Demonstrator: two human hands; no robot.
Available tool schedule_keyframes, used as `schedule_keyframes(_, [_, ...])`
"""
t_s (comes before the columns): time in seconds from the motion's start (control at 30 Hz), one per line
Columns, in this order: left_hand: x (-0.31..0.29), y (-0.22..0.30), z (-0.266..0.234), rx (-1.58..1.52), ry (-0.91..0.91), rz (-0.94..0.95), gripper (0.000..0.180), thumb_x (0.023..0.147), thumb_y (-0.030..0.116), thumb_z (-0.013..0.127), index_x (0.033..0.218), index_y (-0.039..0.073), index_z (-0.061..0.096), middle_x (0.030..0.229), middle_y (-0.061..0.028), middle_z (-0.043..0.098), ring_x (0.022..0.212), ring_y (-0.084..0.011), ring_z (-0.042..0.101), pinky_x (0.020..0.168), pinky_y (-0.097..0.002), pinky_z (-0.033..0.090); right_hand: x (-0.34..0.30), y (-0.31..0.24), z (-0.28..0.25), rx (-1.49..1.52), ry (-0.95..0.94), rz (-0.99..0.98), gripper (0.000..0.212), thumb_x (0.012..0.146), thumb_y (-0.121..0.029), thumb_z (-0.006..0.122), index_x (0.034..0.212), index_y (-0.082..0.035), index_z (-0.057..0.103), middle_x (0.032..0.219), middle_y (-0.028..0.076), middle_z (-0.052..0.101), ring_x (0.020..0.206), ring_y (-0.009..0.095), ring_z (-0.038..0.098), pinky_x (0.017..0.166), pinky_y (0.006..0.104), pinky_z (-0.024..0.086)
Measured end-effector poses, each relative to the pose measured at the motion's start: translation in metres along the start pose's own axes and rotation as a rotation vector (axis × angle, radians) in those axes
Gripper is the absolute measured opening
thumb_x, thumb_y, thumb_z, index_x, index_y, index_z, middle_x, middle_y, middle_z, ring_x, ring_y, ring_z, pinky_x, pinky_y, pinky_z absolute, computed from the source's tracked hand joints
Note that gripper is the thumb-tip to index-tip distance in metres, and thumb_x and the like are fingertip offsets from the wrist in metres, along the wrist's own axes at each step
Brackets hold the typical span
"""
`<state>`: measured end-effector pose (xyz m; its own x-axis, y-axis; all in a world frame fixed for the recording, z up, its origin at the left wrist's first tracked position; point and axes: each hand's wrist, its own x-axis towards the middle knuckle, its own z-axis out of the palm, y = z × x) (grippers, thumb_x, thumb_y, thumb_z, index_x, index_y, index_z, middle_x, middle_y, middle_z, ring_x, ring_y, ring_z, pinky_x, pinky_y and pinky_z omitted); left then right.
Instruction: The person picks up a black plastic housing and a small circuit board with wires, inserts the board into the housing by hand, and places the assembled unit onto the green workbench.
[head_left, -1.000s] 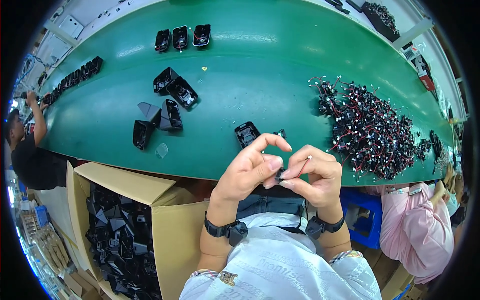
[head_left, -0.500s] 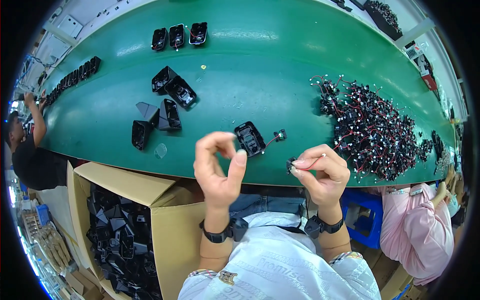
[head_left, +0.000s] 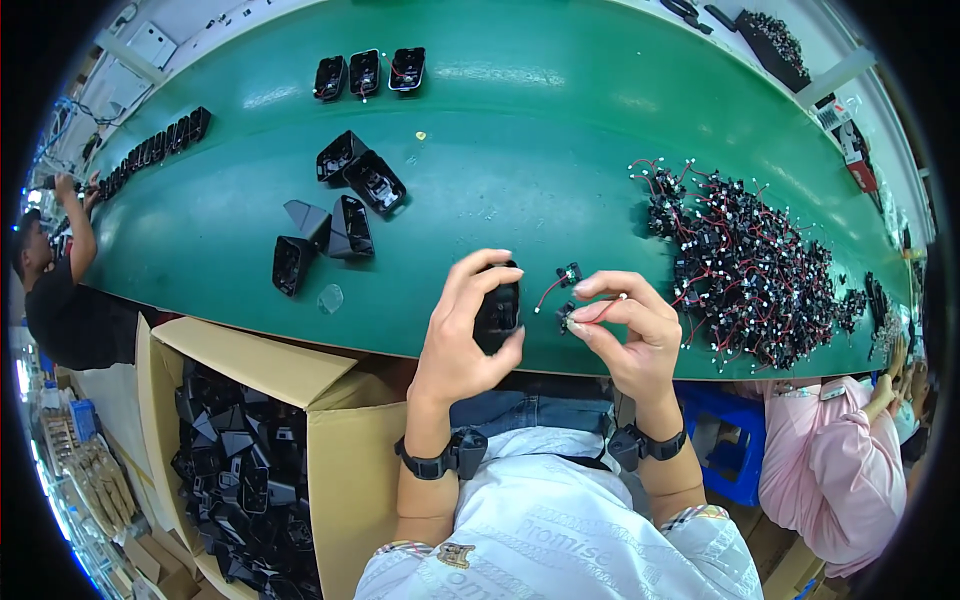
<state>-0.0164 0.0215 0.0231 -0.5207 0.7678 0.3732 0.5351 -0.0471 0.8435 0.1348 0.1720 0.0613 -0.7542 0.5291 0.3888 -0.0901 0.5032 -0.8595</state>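
My left hand (head_left: 455,345) is closed around the sides of a black plastic housing (head_left: 504,305), its fingers over the far end and thumb at the near end. Much of the housing's inside is hidden by the hand and smeared. My right hand (head_left: 640,335) pinches a small black component (head_left: 565,318) with red wire between thumb and fingertips, just right of the housing. A second small wired component (head_left: 569,274) lies on the green table (head_left: 560,190) just beyond those fingertips.
A big pile of wired components (head_left: 755,270) covers the table's right. Several loose black housings (head_left: 377,183) lie left of centre, and three housings (head_left: 364,72) stand farther back. An open carton (head_left: 360,480) of black parts sits at lower left. One person (head_left: 60,290) works at far left.
My left hand has moved right and closed around the housing, which now stands more upright toward me. My right hand has brought the pinched component slightly left, closer to the housing.
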Motion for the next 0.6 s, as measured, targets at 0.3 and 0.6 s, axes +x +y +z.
schedule_keyframes(0.3, [-0.012, 0.011, 0.004, -0.943, 0.024, -0.126, 0.075, 0.075, 0.016, 0.072, 0.137, 0.0, 0.032, 0.117, -0.0186, 0.05, 0.107, -0.0266, 0.061, 0.091, -0.041, 0.056, 0.003, -0.019, 0.013, 0.285, -0.154, 0.011, 0.011, 0.075, 0.008, 0.076, 0.081, 0.004, 0.068, 0.095, 0.018, 0.072, 0.088, 0.024, 0.07, 0.079, 0.0337, 0.056])
schedule_keyframes(0.6, [-0.011, 0.009, 0.025, -1.188, 0.144, -0.251, 0.071, 0.094, 0.067, 0.057, 0.121, 0.002, 0.046, 0.089, -0.0226, 0.07, 0.083, -0.0231, 0.071, 0.075, -0.0334, 0.059, -0.007, -0.035, 0.015, 0.14, -0.146, -0.137, 0.014, 0.074, 0.001, 0.084, 0.084, -0.003, 0.075, 0.099, 0.01, 0.071, 0.084, 0.019, 0.068, 0.07, 0.031, 0.056])
